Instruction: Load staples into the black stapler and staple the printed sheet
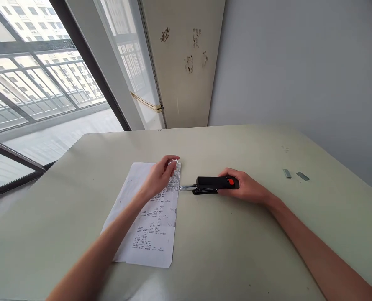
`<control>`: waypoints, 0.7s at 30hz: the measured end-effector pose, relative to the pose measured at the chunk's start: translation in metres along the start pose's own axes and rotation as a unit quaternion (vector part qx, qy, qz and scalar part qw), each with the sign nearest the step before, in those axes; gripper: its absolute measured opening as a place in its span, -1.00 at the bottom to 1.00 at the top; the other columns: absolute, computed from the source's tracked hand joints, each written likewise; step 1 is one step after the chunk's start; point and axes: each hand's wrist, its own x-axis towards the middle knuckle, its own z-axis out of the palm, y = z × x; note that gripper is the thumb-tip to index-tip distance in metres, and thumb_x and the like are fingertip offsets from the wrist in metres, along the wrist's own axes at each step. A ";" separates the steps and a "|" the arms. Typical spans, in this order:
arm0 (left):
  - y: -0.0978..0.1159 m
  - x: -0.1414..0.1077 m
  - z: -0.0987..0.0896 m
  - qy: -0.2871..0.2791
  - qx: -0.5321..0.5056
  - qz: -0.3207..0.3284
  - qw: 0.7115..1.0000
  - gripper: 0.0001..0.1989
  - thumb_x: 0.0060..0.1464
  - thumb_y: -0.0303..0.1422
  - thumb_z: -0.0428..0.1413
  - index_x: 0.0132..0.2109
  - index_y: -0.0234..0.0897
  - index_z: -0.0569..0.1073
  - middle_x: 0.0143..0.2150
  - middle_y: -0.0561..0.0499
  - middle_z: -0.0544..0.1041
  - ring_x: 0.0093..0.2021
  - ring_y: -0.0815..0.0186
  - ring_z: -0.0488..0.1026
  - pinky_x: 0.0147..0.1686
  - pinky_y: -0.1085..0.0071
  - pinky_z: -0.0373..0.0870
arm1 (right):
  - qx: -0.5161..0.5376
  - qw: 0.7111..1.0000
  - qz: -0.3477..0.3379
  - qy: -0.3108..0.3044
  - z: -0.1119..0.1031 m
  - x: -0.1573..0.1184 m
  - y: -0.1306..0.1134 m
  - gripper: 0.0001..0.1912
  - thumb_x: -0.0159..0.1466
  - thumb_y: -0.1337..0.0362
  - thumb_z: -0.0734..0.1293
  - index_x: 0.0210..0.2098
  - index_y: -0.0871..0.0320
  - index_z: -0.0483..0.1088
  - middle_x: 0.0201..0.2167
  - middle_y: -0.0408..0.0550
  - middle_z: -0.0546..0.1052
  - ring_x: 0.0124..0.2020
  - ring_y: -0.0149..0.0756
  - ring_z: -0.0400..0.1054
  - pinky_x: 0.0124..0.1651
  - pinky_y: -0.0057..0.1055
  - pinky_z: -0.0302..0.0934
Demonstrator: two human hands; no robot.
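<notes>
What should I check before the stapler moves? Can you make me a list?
1. Right hand gripping the stapler: ok, it holds the back end.
2. Left hand at the paper: ok, it is by the upper right part.
3. Left fingers clear of the silver nose: ok, there is a gap between them.
4. Paper inside the stapler's mouth: cannot tell; the nose is at the paper's right edge.
5. Staples loaded: cannot tell, the inside is hidden.
6. Two small grey strips out of the way: ok, they lie apart, off to the right.
</notes>
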 end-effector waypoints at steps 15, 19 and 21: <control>-0.005 -0.038 0.003 -0.020 0.156 0.214 0.964 -0.68 0.55 -0.18 -0.05 0.29 -0.10 0.42 0.07 0.01 0.69 -0.01 0.22 0.66 0.02 0.28 0.55 | -0.015 1.000 -0.009 0.001 0.001 0.001 -0.001 -0.68 0.25 -0.03 0.48 -0.16 -0.01 0.45 -0.20 -0.10 0.55 -0.20 -0.16 0.38 -0.10 -0.22 0.30; -0.005 -0.037 0.008 -0.048 0.178 0.254 0.949 -0.66 0.54 -0.20 -0.01 0.33 -0.13 0.38 0.08 -0.03 0.69 0.01 0.18 0.68 0.03 0.22 0.58 | -0.023 1.000 -0.014 0.002 0.000 0.002 0.000 -0.68 0.26 -0.03 0.48 -0.14 -0.01 0.45 -0.19 -0.09 0.55 -0.20 -0.16 0.38 -0.12 -0.23 0.30; -0.005 -0.037 0.011 -0.058 0.189 0.261 0.945 -0.68 0.53 -0.20 0.00 0.27 -0.16 0.43 0.07 -0.04 0.70 0.02 0.15 0.68 0.02 0.19 0.59 | -0.024 1.000 -0.016 -0.001 0.000 0.003 0.001 -0.69 0.26 -0.03 0.48 -0.14 -0.01 0.45 -0.18 -0.09 0.55 -0.20 -0.16 0.38 -0.12 -0.24 0.29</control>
